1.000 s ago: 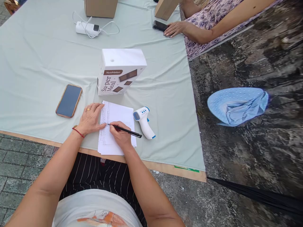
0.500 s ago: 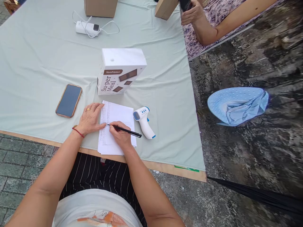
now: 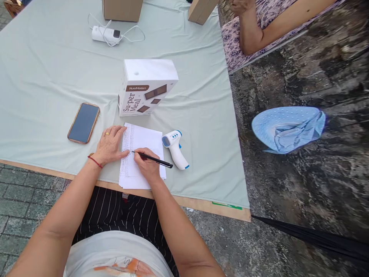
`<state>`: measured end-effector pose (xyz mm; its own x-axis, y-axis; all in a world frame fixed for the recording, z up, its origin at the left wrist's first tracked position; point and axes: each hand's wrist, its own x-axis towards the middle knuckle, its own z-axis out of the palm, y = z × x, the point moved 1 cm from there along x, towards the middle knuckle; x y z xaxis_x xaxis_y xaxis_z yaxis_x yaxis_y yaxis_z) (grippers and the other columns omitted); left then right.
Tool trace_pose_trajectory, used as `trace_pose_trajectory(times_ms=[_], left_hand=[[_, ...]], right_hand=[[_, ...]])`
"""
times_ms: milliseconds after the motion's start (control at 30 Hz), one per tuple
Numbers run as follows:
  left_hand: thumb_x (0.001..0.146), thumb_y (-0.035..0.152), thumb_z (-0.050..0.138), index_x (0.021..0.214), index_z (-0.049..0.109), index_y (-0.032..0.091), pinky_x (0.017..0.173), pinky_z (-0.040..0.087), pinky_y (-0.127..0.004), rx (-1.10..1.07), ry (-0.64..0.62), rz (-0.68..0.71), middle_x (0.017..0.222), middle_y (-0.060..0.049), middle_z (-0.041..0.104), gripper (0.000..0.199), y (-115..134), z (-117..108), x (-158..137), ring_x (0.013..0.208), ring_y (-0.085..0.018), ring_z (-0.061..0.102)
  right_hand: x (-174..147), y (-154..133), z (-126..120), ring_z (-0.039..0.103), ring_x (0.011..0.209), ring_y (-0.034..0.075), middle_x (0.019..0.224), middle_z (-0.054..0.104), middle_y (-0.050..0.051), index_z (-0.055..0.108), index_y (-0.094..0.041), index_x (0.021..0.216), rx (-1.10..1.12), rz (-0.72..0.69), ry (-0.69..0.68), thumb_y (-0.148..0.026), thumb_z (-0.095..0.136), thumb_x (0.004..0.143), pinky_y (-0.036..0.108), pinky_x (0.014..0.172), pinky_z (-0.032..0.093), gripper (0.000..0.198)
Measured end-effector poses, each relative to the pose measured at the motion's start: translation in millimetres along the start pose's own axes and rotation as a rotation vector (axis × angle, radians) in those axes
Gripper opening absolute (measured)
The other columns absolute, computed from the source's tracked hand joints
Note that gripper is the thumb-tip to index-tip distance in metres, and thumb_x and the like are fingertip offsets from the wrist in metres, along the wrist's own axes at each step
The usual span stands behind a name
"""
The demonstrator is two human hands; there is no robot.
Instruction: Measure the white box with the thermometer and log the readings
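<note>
My right hand point(image 3: 147, 166) is closed around a black pen point(image 3: 157, 160), its tip at the printed left part of a stack of white paper sheets point(image 3: 147, 136). A small circle is drawn in ink by the tip. My left hand point(image 3: 111, 145) lies flat with fingers stretched, thumb and fingertips on the left edge of the sheets. Just right of the paper lies a white and blue infrared thermometer point(image 3: 176, 152). A white NutriMotion box point(image 3: 148, 86) stands behind the paper. To the left of my left hand is a smartphone point(image 3: 83, 123) in a brown case.
A pale green cloth point(image 3: 207, 127) covers the table. Farther back are a white device with a cable point(image 3: 105, 34) and two cardboard boxes point(image 3: 122, 9) point(image 3: 201, 10). Another person's arm point(image 3: 259, 36) rests at the upper right. A light blue hat point(image 3: 288, 129) lies on the stone surface.
The other person's hand has moved up, and the dark object it held is out of view. My hands and the pen have hardly moved.
</note>
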<state>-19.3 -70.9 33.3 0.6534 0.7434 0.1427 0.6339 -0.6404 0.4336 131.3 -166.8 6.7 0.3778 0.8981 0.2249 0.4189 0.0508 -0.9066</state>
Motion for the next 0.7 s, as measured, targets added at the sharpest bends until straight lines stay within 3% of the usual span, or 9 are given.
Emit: trace_pose_trajectory(times_ms=[700], left_hand=[[0.072,0.04,0.071,0.14,0.042,0.016,0.112,0.035,-0.052,-0.002,0.0,-0.009,0.139,-0.017,0.051,0.078,0.6,-1.1,-0.1,0.132,-0.036,0.045]], right_hand=[[0.4,0.3,-0.8,0.057,0.06,0.014,0.067,0.065,-0.001,0.065,-0.023,0.07,0.023,0.028,0.001,-0.026,0.055,0.076,0.03,0.063,0.049,0.013]])
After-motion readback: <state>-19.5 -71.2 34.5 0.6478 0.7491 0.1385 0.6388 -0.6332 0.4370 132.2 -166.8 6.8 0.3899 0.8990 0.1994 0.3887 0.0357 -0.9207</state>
